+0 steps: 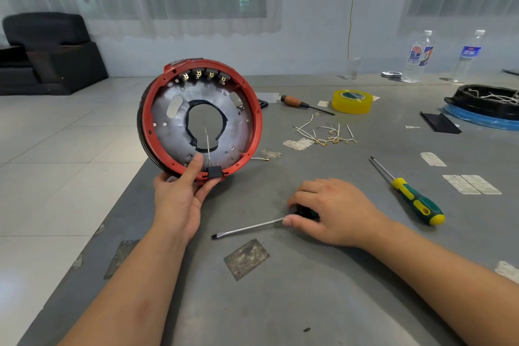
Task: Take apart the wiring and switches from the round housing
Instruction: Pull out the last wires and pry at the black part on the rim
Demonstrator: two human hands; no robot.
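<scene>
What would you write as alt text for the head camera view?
A left hand holds a round red housing upright on a grey table while the right hand grips a flat screwdriver. Cut wires lie behind.

Red-rimmed housing [200, 118] with grey plate; right of it, yellow tape roll [352, 101], green-and-yellow screwdriver [415, 199], seemingly white wires [325, 133].

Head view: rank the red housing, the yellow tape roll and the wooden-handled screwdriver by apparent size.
1. Red housing, held up by the left hand near the camera, so it looks enlarged.
2. Wooden-handled screwdriver and yellow tape roll: similar extent, screwdriver longer but thinner; unranked.
</scene>
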